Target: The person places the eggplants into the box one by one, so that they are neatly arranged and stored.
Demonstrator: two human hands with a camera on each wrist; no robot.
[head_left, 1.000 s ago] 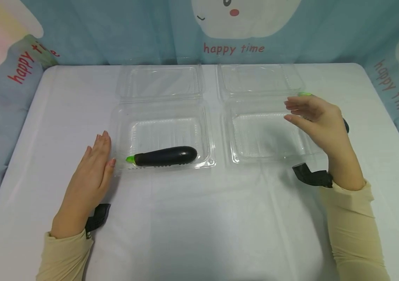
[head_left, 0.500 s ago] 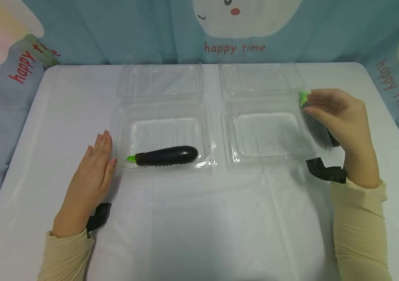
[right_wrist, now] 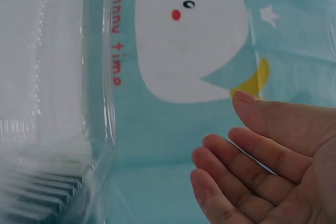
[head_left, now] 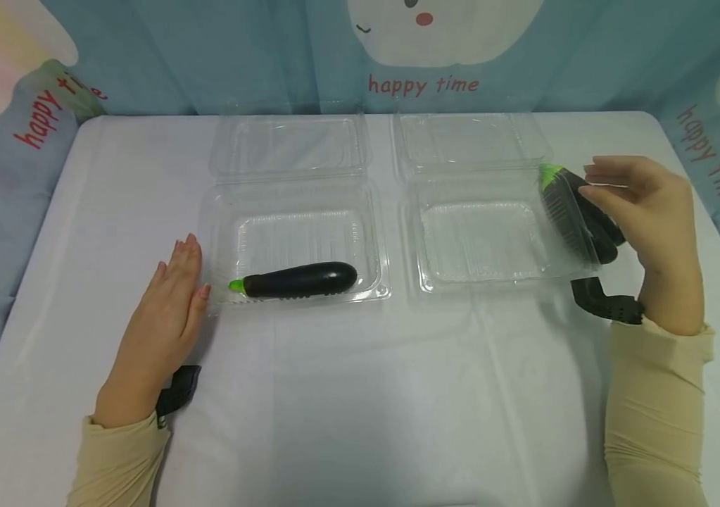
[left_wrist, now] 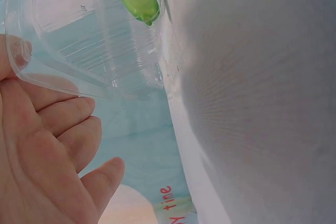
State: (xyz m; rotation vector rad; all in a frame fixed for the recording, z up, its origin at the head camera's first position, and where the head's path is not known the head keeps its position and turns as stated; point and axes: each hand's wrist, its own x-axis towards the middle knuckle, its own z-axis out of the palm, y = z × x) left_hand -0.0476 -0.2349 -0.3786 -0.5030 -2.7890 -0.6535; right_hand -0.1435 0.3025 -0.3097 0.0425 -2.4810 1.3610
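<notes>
A dark eggplant (head_left: pixel 302 279) with a green stem lies along the front of the left clear plastic clamshell box (head_left: pixel 372 290). Beside that box's left wall rests my left hand (head_left: pixel 160 324), fingers extended, its thumb at the rim; the left wrist view shows the thumb behind the clear plastic corner. My right hand (head_left: pixel 654 208) hovers over dark eggplants (head_left: pixel 594 211) just right of the second clamshell box (head_left: pixel 461 289). Its fingers are gently bent with a gap to the thumb, and the right wrist view shows nothing between them. The box wall partly covers these eggplants.
Both boxes have their lids (head_left: pixel 296 144) folded back toward the far table edge. A white cloth covers the table (head_left: pixel 360 394). Blue printed curtain (head_left: pixel 239 56) surrounds the back and sides. Black wrist mounts (head_left: pixel 607 303) jut out below the hands.
My right hand has moved right, from over the second box to above the eggplants beside it, uncovering more of them. The left hand has stayed in place.
</notes>
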